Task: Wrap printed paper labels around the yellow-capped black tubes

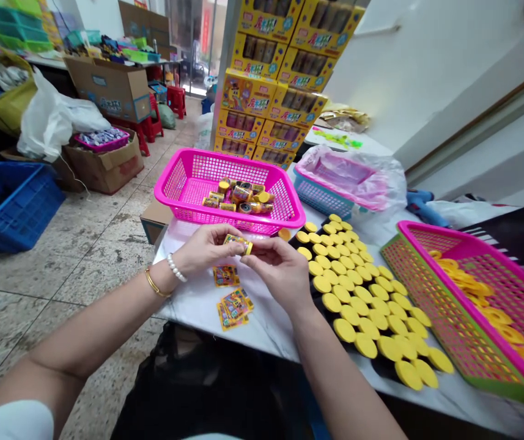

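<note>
My left hand (204, 249) and my right hand (276, 269) meet above the white table (271, 327), both pinched round one small yellow cylinder with a printed label (239, 242). Beneath them lie loose printed stickers (234, 304) and one more sticker (225, 275). Just beyond the hands a pink basket (183, 183) holds several labelled yellow cylinders (238, 197). To the right of my right hand, rows of plain yellow caps (362, 299) stand on a dark tray.
A pink-and-green basket (427, 287) with yellow rings sits at the right edge. Behind are a blue basket lined with a plastic bag (348, 177) and stacked yellow boxes (271, 79). On the floor at left stand a blue crate (9, 201) and cardboard boxes (106, 91).
</note>
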Demonstrator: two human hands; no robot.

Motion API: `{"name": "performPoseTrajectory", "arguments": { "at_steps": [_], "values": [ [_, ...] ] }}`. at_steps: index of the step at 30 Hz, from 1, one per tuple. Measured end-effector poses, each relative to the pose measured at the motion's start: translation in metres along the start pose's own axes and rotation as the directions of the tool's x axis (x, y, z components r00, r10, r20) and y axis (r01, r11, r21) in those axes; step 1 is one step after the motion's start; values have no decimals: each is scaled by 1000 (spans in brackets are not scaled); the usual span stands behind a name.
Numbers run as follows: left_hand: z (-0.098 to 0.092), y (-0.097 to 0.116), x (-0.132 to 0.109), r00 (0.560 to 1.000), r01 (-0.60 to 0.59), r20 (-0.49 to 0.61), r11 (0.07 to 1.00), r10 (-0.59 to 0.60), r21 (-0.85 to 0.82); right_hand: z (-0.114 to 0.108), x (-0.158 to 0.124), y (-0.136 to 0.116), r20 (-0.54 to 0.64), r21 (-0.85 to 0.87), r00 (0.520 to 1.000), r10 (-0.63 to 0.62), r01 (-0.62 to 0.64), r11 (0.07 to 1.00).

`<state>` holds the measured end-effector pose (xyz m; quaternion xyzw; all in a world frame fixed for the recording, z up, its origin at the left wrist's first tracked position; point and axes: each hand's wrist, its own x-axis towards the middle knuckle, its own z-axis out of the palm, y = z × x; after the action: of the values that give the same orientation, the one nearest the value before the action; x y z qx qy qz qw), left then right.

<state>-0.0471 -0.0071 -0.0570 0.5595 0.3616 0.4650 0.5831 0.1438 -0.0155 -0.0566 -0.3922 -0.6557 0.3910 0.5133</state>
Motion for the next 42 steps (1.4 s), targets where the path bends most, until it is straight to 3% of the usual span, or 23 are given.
{"name": "performPoseTrajectory", "arguments": {
  "at_steps": [2,4,7,10,13,17,21,23,26,29,32,37,40,42],
  "values": [
    [2,1,-2,997,-73,-9,988,75,134,1,2,2,51,163,982,182,-188,969],
    [3,4,-3,994,-104,-15,970,110,218,2,4,4,113,241,955,273,-293,925],
    [3,6,-3,995,-71,-55,989,79,128,3,4,5,111,254,957,266,-286,924],
    [1,5,-1,998,40,-53,999,-39,15,4,2,8,38,176,988,152,-156,972],
    [0,3,0,997,73,-17,995,-72,68,5,0,11,21,119,995,102,-104,987],
    [1,5,-1,1000,16,19,993,-18,114,8,2,11,68,246,954,293,-301,921],
    [-1,10,-1,984,142,99,986,-151,92,3,6,7,254,274,891,377,-440,855],
    [-3,9,0,966,229,108,972,-234,59,-2,7,6,265,265,905,332,-399,878],
    [-6,5,2,926,362,115,932,-359,-1,-5,7,5,217,244,959,181,-233,941],
    [-7,2,3,901,424,157,898,-405,-116,-1,5,4,173,200,983,64,-99,975],
    [-4,2,2,916,395,162,899,-368,-191,8,2,3,205,225,977,59,-105,969],
    [-1,4,1,930,351,157,928,-331,-122,17,0,-1,260,204,961,88,-144,968],
    [-9,3,3,959,282,-21,958,-281,61,15,15,-8,162,140,985,65,-88,986],
    [-16,2,6,981,180,-119,953,-154,244,8,29,-10,13,135,999,-32,30,990]
  ]
}}
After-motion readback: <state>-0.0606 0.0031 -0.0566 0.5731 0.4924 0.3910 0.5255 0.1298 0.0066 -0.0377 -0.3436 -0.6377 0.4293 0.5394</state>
